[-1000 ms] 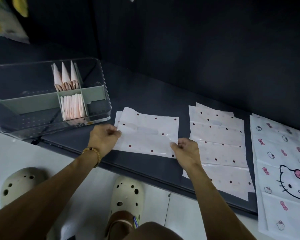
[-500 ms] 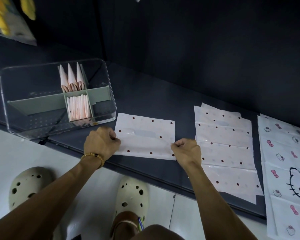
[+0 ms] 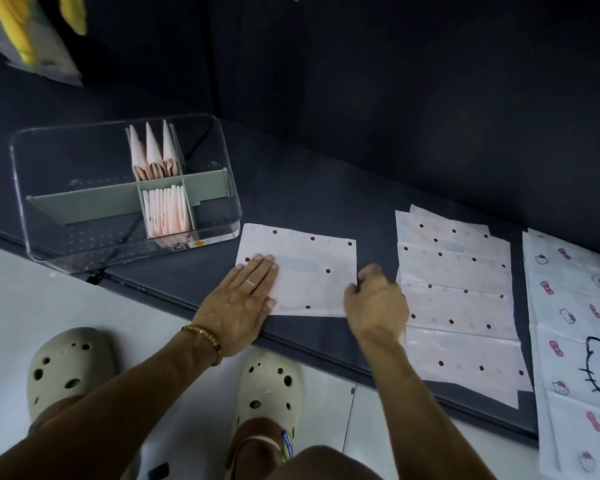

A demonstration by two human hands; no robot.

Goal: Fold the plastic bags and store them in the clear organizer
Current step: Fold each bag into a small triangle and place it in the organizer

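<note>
Head view: left hand (image 3: pixel 245 303) is now lying flat, fingers straight and together, pressing down on the left part of the folded polka-dot plastic bag (image 3: pixel 309 271); half a second ago it was a fist pinching that edge. Right hand (image 3: pixel 374 303) is still curling at the bag's right edge, fingertips pinching it. Bag is looking shorter front to back than one second ago, folded over, lying flat between the two hands.

Dark table (image 3: pixel 326 195) is carrying everything, its front edge running just under both wrists, a dark wall (image 3: pixel 395 81) rising behind it. White floor (image 3: pixel 14 306) is showing below, with two cream clogs (image 3: pixel 267 386) near the forearms. Yellow-and-clear packaging (image 3: pixel 25 36) is hanging far up-left of the left hand.

Just right of the right hand, a stack of unfolded polka-dot bags (image 3: pixel 461 306) is lying flat. Further right, a Hello Kitty bag (image 3: pixel 575 341) is lying flat, partly out of frame.

Up-left of the left hand, the clear organizer (image 3: pixel 49 209) is sitting on the table with green dividers (image 3: pixel 84 202). Rear middle compartment is holding three pointed folded bags (image 3: pixel 151 154) upright; the front middle compartment is holding a row of flat folded bags (image 3: pixel 167 211) on edge. Other compartments cannot be judged clearly.
</note>
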